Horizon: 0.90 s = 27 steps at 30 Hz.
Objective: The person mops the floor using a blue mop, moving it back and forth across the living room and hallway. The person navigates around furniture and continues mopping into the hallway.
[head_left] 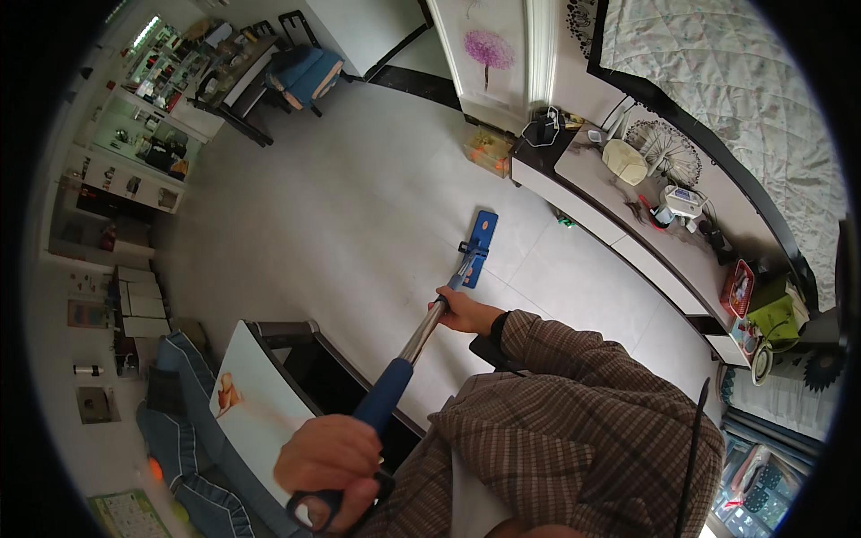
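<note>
A flat mop with a blue rectangular head (pixel 481 232) lies across my front, its head resting on the pale tiled floor. My left hand (pixel 329 464) grips the top of the handle, close to a dark loop at its end. Farther down, my right hand (pixel 464 311) is wrapped around the metal pole (pixel 418 339), near the blue joint above the head. Between the two hands runs a blue handle sleeve (pixel 385 397). The underside of the mop head is hidden.
A white-topped coffee table (pixel 259 390) stands at my left, beside a blue-grey sofa (pixel 175 430). Along the right runs a low TV cabinet (pixel 605 191) bearing several items. A clear fish tank (pixel 488 152) sits on the floor by its far end. A blue-cushioned chair (pixel 306 70) stands farther off.
</note>
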### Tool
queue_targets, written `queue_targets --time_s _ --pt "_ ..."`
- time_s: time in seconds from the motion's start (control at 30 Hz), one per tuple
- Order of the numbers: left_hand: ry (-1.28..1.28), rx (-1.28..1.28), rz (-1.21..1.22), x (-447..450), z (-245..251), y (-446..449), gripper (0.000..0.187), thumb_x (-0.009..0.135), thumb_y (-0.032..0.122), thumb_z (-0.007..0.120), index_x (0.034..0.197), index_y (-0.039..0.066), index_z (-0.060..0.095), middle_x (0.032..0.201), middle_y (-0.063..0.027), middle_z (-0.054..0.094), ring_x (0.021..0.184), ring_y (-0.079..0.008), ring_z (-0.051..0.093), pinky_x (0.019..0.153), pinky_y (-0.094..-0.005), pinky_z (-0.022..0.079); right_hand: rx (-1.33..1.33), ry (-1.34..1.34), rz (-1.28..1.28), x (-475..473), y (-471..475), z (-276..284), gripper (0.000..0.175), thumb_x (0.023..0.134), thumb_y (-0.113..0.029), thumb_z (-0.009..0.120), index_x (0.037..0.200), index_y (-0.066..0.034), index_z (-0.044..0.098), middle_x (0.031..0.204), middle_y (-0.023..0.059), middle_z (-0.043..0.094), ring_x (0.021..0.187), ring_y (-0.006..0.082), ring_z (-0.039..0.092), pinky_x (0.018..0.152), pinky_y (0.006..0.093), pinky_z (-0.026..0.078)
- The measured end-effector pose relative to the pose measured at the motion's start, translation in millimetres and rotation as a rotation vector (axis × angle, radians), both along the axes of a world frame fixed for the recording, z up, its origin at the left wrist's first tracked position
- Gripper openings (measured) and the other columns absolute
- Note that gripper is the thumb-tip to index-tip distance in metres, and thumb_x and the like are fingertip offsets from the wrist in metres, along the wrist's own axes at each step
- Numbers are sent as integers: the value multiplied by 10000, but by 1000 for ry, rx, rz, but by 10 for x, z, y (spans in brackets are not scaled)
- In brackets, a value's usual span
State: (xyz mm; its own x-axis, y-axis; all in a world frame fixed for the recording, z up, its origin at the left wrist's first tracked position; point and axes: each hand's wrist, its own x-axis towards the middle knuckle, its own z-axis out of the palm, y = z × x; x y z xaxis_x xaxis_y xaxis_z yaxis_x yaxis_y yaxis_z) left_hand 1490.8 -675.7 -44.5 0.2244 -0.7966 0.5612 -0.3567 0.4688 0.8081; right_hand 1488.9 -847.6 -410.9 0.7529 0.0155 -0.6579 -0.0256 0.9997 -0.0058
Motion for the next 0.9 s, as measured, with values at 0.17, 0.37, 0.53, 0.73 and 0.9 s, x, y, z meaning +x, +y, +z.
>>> queue_targets --time_s 0.17,0.37,0.53,0.73,0.9 --pt "-47 -103 -407 103 82 -148 241 580 -30 739 706 6 536 605 -136 604 481 -244 597 506 -357 522 17 62 -151 -270 -86 93 209 895 -172 516 917 1 400 846 136 500 762 248 559 747 378 531" --pt "126 -109 -240 233 -86 -321 262 593 -59 725 649 29 484 564 -111 547 476 -245 556 504 -362 494 -100 134 -268 -409 -548 -30 203 873 -178 545 858 -27 411 757 106 496 692 216 539 682 338 514" --pt "98 -53 -186 268 -666 -509 232 604 -67 699 686 37 508 597 -109 573 508 -229 567 559 -354 483 -156 181 -238 -365 -1095 -388 233 889 -204 525 909 -29 372 748 97 485 673 197 534 635 312 512" --pt "152 78 -68 306 -474 -151 229 608 -61 686 705 44 507 594 -105 566 533 -226 582 577 -363 483 -61 153 -126 -118 -770 -373 231 890 -187 514 913 -16 361 793 118 473 716 233 535 693 357 513" --pt "78 71 71 163 -287 -125 200 666 -37 663 733 49 496 627 -100 569 542 -215 574 596 -379 481 -63 35 47 262 -566 -355 215 894 -183 514 920 -4 398 830 116 474 766 235 537 723 357 514"
